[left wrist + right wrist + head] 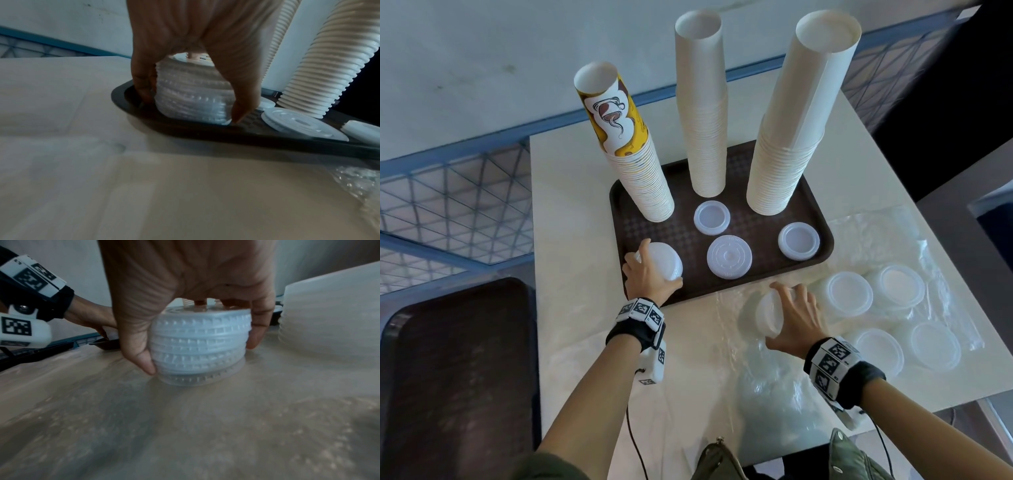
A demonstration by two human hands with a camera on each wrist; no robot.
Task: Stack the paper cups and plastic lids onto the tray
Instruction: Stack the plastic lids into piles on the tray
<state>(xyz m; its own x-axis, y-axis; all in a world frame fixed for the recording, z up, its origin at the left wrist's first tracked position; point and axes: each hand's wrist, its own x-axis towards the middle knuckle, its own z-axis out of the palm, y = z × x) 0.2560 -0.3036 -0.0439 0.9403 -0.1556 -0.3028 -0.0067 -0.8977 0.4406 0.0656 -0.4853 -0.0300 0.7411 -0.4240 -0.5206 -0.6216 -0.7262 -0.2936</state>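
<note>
A dark brown tray (822, 236) holds three tall paper cup stacks: a yellow-printed one (633, 161) at the left, a white one (703, 113) in the middle and a wider white one (794, 130) at the right. My left hand (650, 274) grips a stack of clear plastic lids (191, 97) standing on the tray's front left corner. On the table just in front of the tray my right hand (792, 320) grips a second stack of lids (199, 350). Three low lid piles (728, 255) lie on the tray.
Several more lid stacks (849, 293) lie on crumpled clear plastic wrap (935, 246) at the right of the white table (571, 212). A second dark tray (455, 370) sits at the lower left. Blue metal grating (448, 192) lies beyond the table's left edge.
</note>
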